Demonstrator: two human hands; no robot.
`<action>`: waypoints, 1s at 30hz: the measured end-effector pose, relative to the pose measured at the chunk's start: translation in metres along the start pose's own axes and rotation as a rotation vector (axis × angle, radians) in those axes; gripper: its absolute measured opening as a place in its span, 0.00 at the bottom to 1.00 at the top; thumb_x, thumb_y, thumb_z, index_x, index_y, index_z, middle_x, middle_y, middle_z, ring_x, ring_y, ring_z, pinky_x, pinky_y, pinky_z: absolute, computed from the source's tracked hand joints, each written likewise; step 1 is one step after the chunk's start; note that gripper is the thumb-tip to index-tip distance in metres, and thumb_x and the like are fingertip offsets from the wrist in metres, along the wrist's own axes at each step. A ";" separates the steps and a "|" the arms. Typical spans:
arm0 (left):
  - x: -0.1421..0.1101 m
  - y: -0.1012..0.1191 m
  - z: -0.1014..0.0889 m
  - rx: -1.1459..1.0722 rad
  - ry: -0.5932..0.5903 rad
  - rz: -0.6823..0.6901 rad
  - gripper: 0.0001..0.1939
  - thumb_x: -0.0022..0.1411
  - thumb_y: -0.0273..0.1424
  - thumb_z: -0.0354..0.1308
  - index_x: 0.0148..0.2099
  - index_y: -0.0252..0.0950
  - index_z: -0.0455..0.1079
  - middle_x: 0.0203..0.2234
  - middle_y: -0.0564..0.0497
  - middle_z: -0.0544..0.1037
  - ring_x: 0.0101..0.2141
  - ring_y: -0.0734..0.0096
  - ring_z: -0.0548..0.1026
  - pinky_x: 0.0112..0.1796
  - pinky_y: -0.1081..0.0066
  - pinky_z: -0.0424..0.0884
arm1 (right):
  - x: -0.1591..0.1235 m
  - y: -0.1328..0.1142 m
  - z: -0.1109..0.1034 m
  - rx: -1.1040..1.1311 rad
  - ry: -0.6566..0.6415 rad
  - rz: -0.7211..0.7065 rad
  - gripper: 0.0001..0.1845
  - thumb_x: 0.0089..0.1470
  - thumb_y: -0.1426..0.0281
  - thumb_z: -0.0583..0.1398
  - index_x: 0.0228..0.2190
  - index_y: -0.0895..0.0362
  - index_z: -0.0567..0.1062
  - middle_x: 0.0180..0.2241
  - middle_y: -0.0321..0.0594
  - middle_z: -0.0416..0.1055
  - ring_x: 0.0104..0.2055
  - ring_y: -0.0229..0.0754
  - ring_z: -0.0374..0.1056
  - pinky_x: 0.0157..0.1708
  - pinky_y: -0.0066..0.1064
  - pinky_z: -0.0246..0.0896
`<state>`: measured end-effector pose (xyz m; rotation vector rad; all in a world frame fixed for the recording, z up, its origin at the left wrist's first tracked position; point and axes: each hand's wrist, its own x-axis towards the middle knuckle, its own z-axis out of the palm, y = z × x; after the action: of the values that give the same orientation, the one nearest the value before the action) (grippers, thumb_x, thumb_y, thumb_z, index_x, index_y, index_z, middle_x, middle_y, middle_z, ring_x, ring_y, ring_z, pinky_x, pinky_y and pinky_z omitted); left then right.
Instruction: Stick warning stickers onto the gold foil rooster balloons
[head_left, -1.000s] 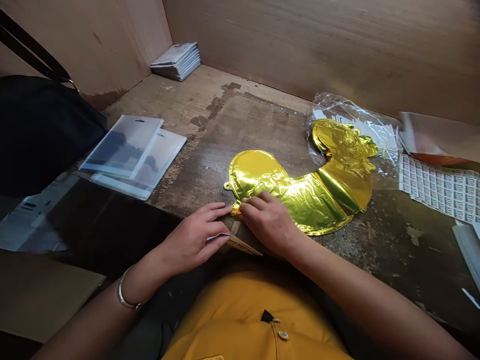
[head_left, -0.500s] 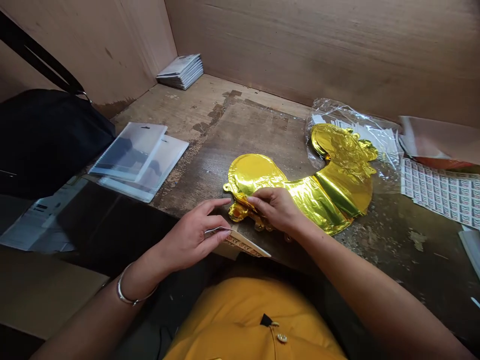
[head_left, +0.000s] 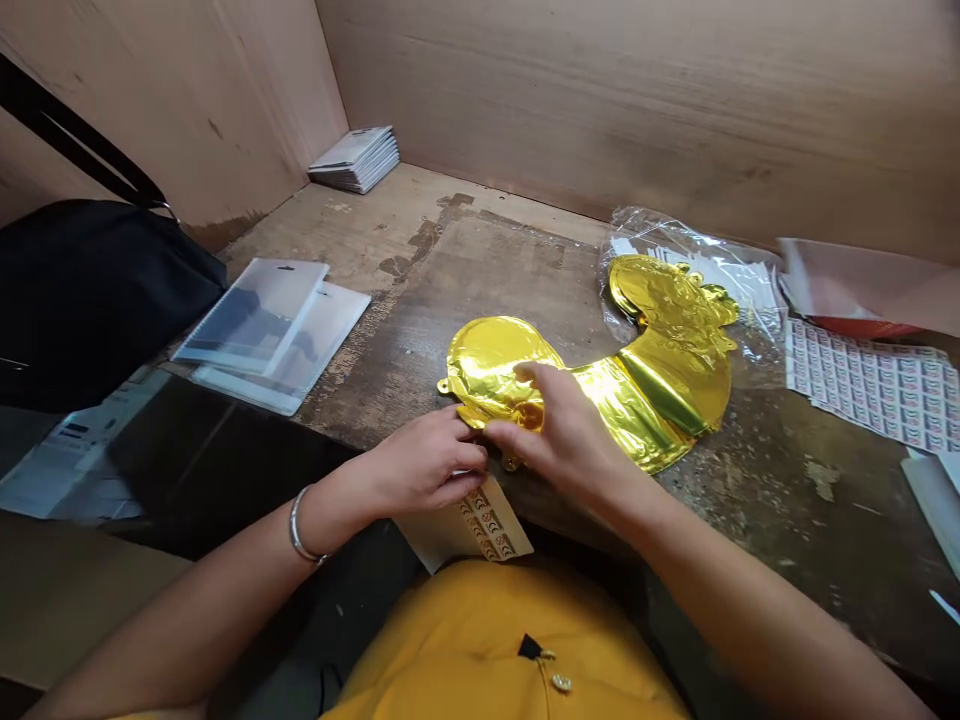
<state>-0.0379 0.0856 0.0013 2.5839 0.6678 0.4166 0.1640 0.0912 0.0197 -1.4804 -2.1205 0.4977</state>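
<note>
Stacked flat gold foil balloons (head_left: 502, 348), curved in outline and with small tabs, lie on the worktop before me. My right hand (head_left: 559, 425) rests on their near left end, its thumb and forefinger spread apart on the foil; the other fingers are mostly hidden. Close beside it, my left hand (head_left: 427, 460) bends its fingers around the top of a sheet of CE stickers (head_left: 491, 520), which hangs below the table edge. The left fingertips reach the near edge of the foil, and where exactly they touch is hidden.
Clear plastic sleeves (head_left: 255, 315) lie at left beside a black bag (head_left: 97, 300). A stack of white packets (head_left: 356, 158) sits in the back corner. Behind the balloons is a clear bag of white strips (head_left: 742, 285); printed label sheets (head_left: 870, 380) lie at right.
My right thumb and forefinger have spread from their pinch on the foil. My left hand has moved right to the balloons' edge, and the sticker sheet has tipped to show its face.
</note>
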 end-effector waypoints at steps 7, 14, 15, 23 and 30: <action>-0.004 0.003 -0.004 -0.040 -0.013 -0.002 0.09 0.65 0.31 0.52 0.33 0.37 0.72 0.42 0.46 0.77 0.48 0.61 0.73 0.51 0.61 0.69 | -0.022 -0.005 -0.007 -0.206 -0.114 -0.046 0.10 0.54 0.76 0.55 0.30 0.58 0.76 0.32 0.45 0.75 0.35 0.44 0.68 0.37 0.36 0.63; -0.010 -0.007 0.005 -0.033 -0.007 0.021 0.08 0.65 0.29 0.51 0.36 0.38 0.72 0.57 0.47 0.70 0.58 0.61 0.67 0.58 0.56 0.63 | 0.030 0.106 -0.102 0.009 0.289 0.517 0.09 0.53 0.71 0.60 0.23 0.61 0.73 0.19 0.33 0.68 0.21 0.33 0.61 0.23 0.28 0.57; -0.011 -0.008 0.006 -0.037 -0.004 0.029 0.08 0.65 0.28 0.52 0.37 0.39 0.72 0.57 0.47 0.70 0.59 0.61 0.66 0.59 0.56 0.62 | 0.032 0.125 -0.115 -0.040 0.355 0.570 0.11 0.54 0.71 0.59 0.22 0.62 0.72 0.19 0.34 0.67 0.21 0.33 0.60 0.23 0.29 0.57; -0.008 -0.009 0.003 -0.107 -0.077 -0.046 0.10 0.66 0.30 0.50 0.37 0.38 0.72 0.58 0.46 0.69 0.59 0.61 0.66 0.60 0.56 0.58 | 0.022 0.169 -0.148 -0.290 0.528 0.688 0.16 0.57 0.62 0.56 0.29 0.64 0.74 0.34 0.50 0.71 0.35 0.42 0.66 0.36 0.37 0.59; -0.019 0.023 -0.006 -0.651 0.154 -0.470 0.12 0.63 0.35 0.55 0.42 0.35 0.75 0.42 0.45 0.80 0.42 0.63 0.77 0.44 0.67 0.72 | -0.033 0.025 -0.077 -0.356 0.199 -0.052 0.12 0.57 0.64 0.57 0.40 0.57 0.74 0.37 0.48 0.74 0.41 0.49 0.68 0.42 0.41 0.62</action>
<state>-0.0477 0.0597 0.0145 1.7344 0.9703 0.5635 0.2377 0.0699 0.0613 -1.5802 -2.1564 -0.0520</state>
